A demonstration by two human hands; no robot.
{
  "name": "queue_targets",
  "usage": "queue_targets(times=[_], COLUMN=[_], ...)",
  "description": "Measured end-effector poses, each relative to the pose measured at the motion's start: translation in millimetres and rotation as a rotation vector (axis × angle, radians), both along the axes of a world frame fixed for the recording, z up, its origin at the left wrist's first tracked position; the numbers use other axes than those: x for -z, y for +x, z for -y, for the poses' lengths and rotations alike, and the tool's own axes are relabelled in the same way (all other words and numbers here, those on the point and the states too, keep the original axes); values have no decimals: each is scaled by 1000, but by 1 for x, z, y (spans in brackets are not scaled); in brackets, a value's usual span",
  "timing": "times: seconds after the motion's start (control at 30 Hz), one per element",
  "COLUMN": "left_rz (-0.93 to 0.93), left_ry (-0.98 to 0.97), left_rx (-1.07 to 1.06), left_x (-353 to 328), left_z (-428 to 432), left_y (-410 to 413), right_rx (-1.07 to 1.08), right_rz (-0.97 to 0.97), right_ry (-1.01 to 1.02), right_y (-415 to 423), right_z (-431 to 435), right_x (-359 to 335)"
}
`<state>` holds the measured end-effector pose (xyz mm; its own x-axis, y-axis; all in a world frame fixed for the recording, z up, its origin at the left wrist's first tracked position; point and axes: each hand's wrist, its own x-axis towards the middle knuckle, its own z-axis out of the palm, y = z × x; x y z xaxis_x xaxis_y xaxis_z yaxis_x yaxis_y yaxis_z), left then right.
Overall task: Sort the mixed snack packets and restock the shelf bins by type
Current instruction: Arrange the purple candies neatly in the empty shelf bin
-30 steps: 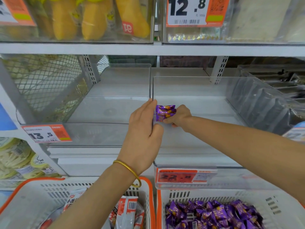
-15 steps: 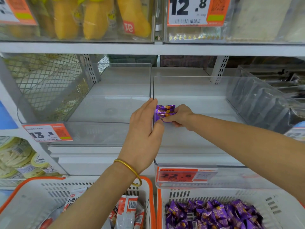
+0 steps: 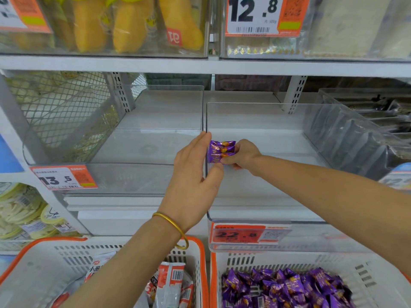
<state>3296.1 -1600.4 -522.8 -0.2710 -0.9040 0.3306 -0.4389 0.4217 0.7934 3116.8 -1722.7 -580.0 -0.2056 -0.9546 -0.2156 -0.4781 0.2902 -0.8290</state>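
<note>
A small stack of purple snack packets (image 3: 220, 151) is held upright inside the clear right shelf bin (image 3: 255, 218), close to its left wall. My right hand (image 3: 243, 155) pinches the stack from the right side. My left hand (image 3: 193, 172) lies with straight fingers against the stack's left side at the bin wall, thumb under the packets. The bin holds nothing else that I can see. Below it, a white basket with an orange rim (image 3: 214, 276) holds many loose purple packets (image 3: 287, 287).
The clear left bin (image 3: 133, 178), tagged 13.5, stands beside the right one. A second orange-rimmed basket (image 3: 33, 243) at bottom left holds white-and-red packets (image 3: 171, 283). Bins of yellow snacks (image 3: 115, 23) sit on the shelf above. A bin of dark packets (image 3: 355, 138) stands at right.
Both hands stay at the same spot. The purple packets have been squared up into a tidier stack between them.
</note>
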Motion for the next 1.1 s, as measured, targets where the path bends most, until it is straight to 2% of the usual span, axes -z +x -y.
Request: queue_targets(times=[0.17,0.53,0.83,0.97,1.03,1.1], left_rz=[9,-14,-40,-45,-104,-181], left_ry=[-6,-34,-45,-51,-32,-91], left_rx=[-1,2,-13,1,-6,-42], left_x=[0,2,7,9,6,4], left_z=[0,1,5,4,2,-7], left_y=[0,0,-1,-1,-1,4], right_rx=[-9,20,11,1,-28,-78], right_rz=[37,111,84,0,-136,-324], right_ry=[73,91,112,163,160,33], right_y=[-3,-2,-4,-4,-5,-5], right_z=[-3,2,1,-4,-17,-47], right_x=[-5,-7,-6,-15,-35,-67])
